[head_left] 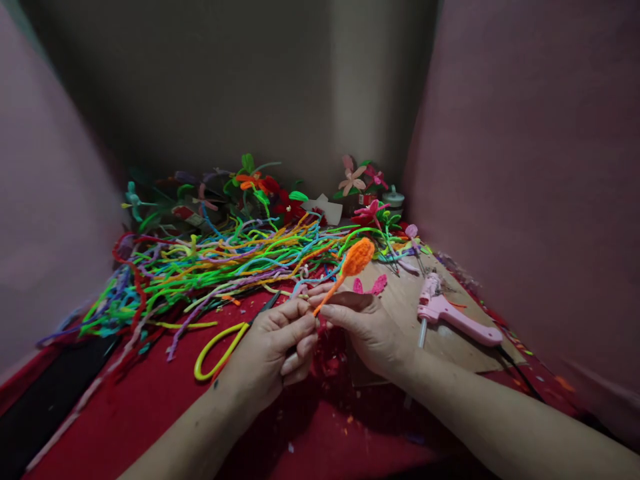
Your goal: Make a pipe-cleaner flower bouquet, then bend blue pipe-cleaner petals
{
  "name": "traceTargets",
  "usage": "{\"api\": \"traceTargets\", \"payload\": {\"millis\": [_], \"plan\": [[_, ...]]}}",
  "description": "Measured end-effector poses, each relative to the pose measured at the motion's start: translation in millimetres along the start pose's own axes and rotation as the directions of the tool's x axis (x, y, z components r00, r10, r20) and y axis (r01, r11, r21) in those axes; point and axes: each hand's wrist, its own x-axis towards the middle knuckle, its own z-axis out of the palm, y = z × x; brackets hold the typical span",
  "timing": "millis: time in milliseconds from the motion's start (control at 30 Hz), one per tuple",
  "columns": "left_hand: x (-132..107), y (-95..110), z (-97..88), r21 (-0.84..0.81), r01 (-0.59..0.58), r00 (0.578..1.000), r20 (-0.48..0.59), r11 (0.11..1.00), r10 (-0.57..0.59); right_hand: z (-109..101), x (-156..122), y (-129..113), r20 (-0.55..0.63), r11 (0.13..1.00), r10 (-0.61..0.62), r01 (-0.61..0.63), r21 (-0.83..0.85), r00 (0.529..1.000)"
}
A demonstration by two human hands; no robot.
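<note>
Half done, perhaps: pinching by the stem, with both left hand (284,339) and right hand (371,333), an orange fuzzy piece (358,258), already rounded at its head, near the left edge of the cardboard (397,303), with pink petals (379,285) not yet joined.

**Orange amid red**

Bright orange for the stemmed petal (359,258), yellow for the scissor handle (242,330), pale pink for the glue gun (463,322), deep red across the cloth (165,400); green, purple and blue among fuzzy stems (225,267).

Two bare forearms (200,427), slimmer at the wrists (410,367); bare left hand (283,340); bare right hand (370,333)
</note>
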Motion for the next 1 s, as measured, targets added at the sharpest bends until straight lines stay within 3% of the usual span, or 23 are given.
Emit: {"api": "traceTargets", "payload": {"millis": [133, 200, 233, 300, 367, 400, 467, 533, 567, 633, 767, 900, 1000], "plan": [[-2.0, -0.8, 2.3, 0.055, 0.027, 1.000, -0.016, 0.998, -0.026, 0.0, -0.1, 0.9, -0.006, 1.000, 0.003, -0.003, 0.016, 1.000], [-3.4, -3.9, 3.3, 0.277, -0.080, 0.986, -0.121, 0.957, 0.118, -0.7, -0.4, 2.4, -0.040, 1.000, -0.002, 0.002, 0.010, 0.999], [-4.0, -6.1, 3.0, 0.432, -0.156, 0.958, -0.153, 0.888, 0.243, -1.0, -0.6, 3.3, -0.064, 1.000, -0.007, 0.007, 0.001, 0.998], [-4.8, -10.9, 0.5, 0.700, -0.283, 0.862, -0.114, 0.656, 0.494, -1.5, -0.8, 5.2, -0.108, 1.000, -0.011, 0.009, -0.022, 0.994], [-5.1, -13.7, -2.7, 0.810, -0.344, 0.793, -0.021, 0.475, 0.609, -1.8, -1.0, 6.6, -0.120, 0.999, -0.006, 0.002, -0.041, 0.993], [-5.3, -13.8, -3.7, 0.817, -0.349, 0.789, -0.009, 0.460, 0.615, -1.9, -1.0, 6.9, -0.113, 0.999, -0.009, 0.003, -0.049, 0.994], [-5.4, -10.7, -3.5, 0.754, -0.306, 0.839, -0.075, 0.581, 0.539, -2.3, -1.0, 6.8, -0.077, 0.997, -0.021, 0.016, -0.072, 0.997], [-5.4, -5.1, -0.7, 0.575, -0.196, 0.925, -0.160, 0.794, 0.344, -3.2, -1.1, 5.7, -0.046, 0.997, -0.013, 0.009, -0.083, 0.999], [-5.3, -2.3, 1.0, 0.451, -0.134, 0.959, -0.165, 0.882, 0.230, -3.7, -1.2, 5.0, -0.034, 0.996, 0.004, -0.007, -0.088, 0.999], [-4.6, 1.7, 3.6, 0.205, -0.036, 0.994, -0.090, 0.978, 0.056, -4.9, -1.3, 3.4, -0.015, 0.996, 0.037, -0.038, -0.083, 0.999], [-2.7, 0.6, 1.9, -0.079, 0.078, 0.994, 0.089, 0.994, -0.071, -6.6, -0.7, 1.4, 0.052, 0.997, 0.070, -0.069, -0.028, 0.996], [-1.0, -5.8, -3.9, -0.157, 0.105, 0.982, 0.174, 0.982, -0.078, -8.1, 0.5, 1.4, 0.121, 0.985, 0.158, -0.166, 0.054, 0.980], [0.1, -9.1, -6.3, -0.150, 0.080, 0.977, 0.210, 0.985, -0.047, -8.7, 1.4, 0.7, 0.160, 0.983, 0.158, -0.171, 0.064, 0.974]]}}
